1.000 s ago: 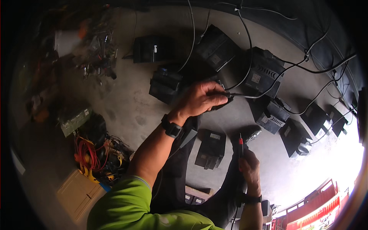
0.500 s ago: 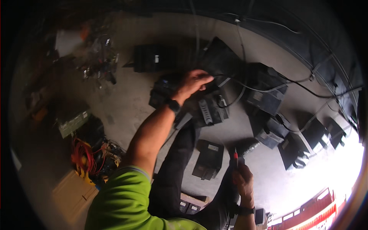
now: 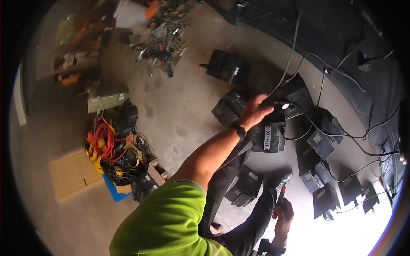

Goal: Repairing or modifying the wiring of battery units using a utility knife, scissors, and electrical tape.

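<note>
Red-and-black tool, slim and straight, sits in the right hand between four and five o'clock in the head view. The fingers of that hand are curled closed around its lower part, and the upper end points between twelve and one o'clock. A black wristband circles the wrist below.

Between two and three o'clock is the left hand, seen from its back, fingers bent and thumb side turned toward the black boxes. A grey cable hangs from one o'clock and runs down to those fingers; how far they are closed, and whether they have hold of it, I cannot tell. Just beside them at three o'clock shows a bright white spot.

Around the left hand, black boxes rest on the concrete floor: one with a ribbed strip at nine o'clock, one at two o'clock, one at five o'clock, and one farther off at eleven o'clock.

From the right hand, another black box lies at ten o'clock, and a silvery shoe tip at twelve, at the end of the dark trouser leg.

Across the view, a red cable coil lies near nine o'clock, a cardboard sheet past eight, and a heap of small parts at eleven.
</note>
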The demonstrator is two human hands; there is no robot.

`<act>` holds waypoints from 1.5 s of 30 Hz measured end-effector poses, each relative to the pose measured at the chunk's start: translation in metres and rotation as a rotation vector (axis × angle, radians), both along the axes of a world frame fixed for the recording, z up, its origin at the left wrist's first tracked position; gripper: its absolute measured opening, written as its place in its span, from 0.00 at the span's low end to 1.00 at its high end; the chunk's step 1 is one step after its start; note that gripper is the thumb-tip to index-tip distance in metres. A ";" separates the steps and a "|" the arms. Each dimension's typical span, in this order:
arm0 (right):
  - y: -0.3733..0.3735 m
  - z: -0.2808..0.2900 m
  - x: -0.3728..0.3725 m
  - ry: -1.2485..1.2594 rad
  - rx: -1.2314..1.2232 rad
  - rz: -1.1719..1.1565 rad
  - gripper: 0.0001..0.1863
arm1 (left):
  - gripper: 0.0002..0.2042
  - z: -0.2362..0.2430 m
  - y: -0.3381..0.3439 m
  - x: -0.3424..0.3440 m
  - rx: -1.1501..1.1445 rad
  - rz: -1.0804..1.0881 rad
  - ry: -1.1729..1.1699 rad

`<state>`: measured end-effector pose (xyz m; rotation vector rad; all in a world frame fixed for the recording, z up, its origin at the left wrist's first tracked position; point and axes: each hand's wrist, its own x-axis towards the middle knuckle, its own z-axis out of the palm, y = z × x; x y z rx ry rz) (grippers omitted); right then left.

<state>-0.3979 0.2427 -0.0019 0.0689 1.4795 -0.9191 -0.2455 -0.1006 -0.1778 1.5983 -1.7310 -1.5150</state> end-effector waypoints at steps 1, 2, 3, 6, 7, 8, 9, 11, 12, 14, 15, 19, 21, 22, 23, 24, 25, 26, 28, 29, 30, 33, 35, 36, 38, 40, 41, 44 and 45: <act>-0.004 0.005 -0.005 0.030 -0.021 0.062 0.24 | 0.31 0.024 0.015 0.018 0.071 -0.007 -0.012; -0.012 0.012 -0.008 0.050 -0.063 0.133 0.24 | 0.30 0.037 0.032 0.058 0.112 -0.029 -0.062; -0.022 0.022 -0.013 0.099 -0.085 0.250 0.25 | 0.30 0.067 0.052 0.086 0.332 -0.050 -0.087; -0.038 0.040 -0.019 0.149 -0.174 0.407 0.29 | 0.25 0.134 0.151 0.203 0.293 -0.080 -0.407; -0.043 0.039 -0.017 0.135 -0.228 0.485 0.30 | 0.26 0.129 0.203 0.289 -0.297 -0.658 -0.620; -0.047 0.047 -0.016 0.186 -0.220 0.514 0.29 | 0.26 0.162 0.232 0.296 0.221 -0.123 -0.633; -0.060 0.061 -0.008 0.182 -0.294 0.531 0.29 | 0.27 0.191 0.265 0.333 0.309 -0.143 -0.792; -0.080 0.088 0.015 0.113 -0.437 0.508 0.29 | 0.29 0.227 0.352 0.405 0.288 0.003 -0.872; -0.095 0.110 0.031 0.141 -0.488 0.522 0.28 | 0.29 0.241 0.388 0.430 0.336 0.093 -0.875; -0.119 0.133 0.072 0.182 -0.603 0.512 0.23 | 0.27 0.263 0.427 0.454 0.530 0.118 -0.824; -0.135 0.150 0.094 0.176 -0.593 0.550 0.23 | 0.26 0.260 0.445 0.464 0.593 0.285 -0.695; -0.197 0.214 0.180 0.267 -0.588 0.702 0.26 | 0.22 0.233 0.424 0.484 0.537 0.384 -0.442; -0.225 0.224 0.230 0.311 -0.585 0.716 0.23 | 0.19 0.244 0.368 0.480 0.483 0.501 -0.196; -0.248 0.225 0.259 0.317 -0.592 0.709 0.23 | 0.20 0.246 0.352 0.491 0.514 0.643 -0.074; -0.267 0.226 0.285 0.330 -0.611 0.754 0.23 | 0.21 0.257 0.326 0.500 0.492 0.647 -0.106; -0.281 0.232 0.309 0.342 -0.622 0.806 0.23 | 0.21 0.277 0.309 0.509 0.478 0.653 -0.135; -0.298 0.239 0.337 0.349 -0.614 0.807 0.23 | 0.21 0.290 0.306 0.530 0.485 0.649 -0.128; -0.314 0.245 0.359 0.316 -0.625 0.769 0.22 | 0.20 0.299 0.304 0.546 0.436 0.765 -0.030; -0.345 0.256 0.402 0.285 -0.628 0.734 0.22 | 0.19 0.310 0.316 0.587 0.369 0.951 0.091; -0.359 0.260 0.421 0.248 -0.629 0.729 0.22 | 0.18 0.314 0.332 0.609 0.363 1.013 0.080; -0.371 0.265 0.439 0.216 -0.632 0.717 0.23 | 0.18 0.319 0.348 0.630 0.353 1.068 0.070; -0.402 0.272 0.481 0.150 -0.643 0.632 0.25 | 0.14 0.323 0.398 0.670 0.484 1.257 0.008; -0.413 0.290 0.502 0.103 -0.592 0.629 0.25 | 0.11 0.327 0.440 0.683 0.586 1.358 0.054; -0.421 0.294 0.514 0.038 -0.556 0.638 0.25 | 0.10 0.328 0.458 0.687 0.632 1.403 0.125; -0.437 0.283 0.532 0.021 -0.541 0.655 0.25 | 0.09 0.335 0.483 0.682 0.686 1.521 0.211; -0.458 0.247 0.518 0.040 -0.484 0.621 0.24 | 0.09 0.371 0.435 0.662 0.697 1.499 0.092; -0.465 0.239 0.522 0.054 -0.470 0.617 0.23 | 0.10 0.352 0.456 0.668 0.479 1.149 -0.118; -0.493 0.211 0.528 0.072 -0.416 0.648 0.19 | 0.10 0.345 0.432 0.674 0.736 1.494 0.162; -0.503 0.201 0.524 0.096 -0.388 0.667 0.18 | 0.10 0.343 0.419 0.682 0.744 1.481 0.153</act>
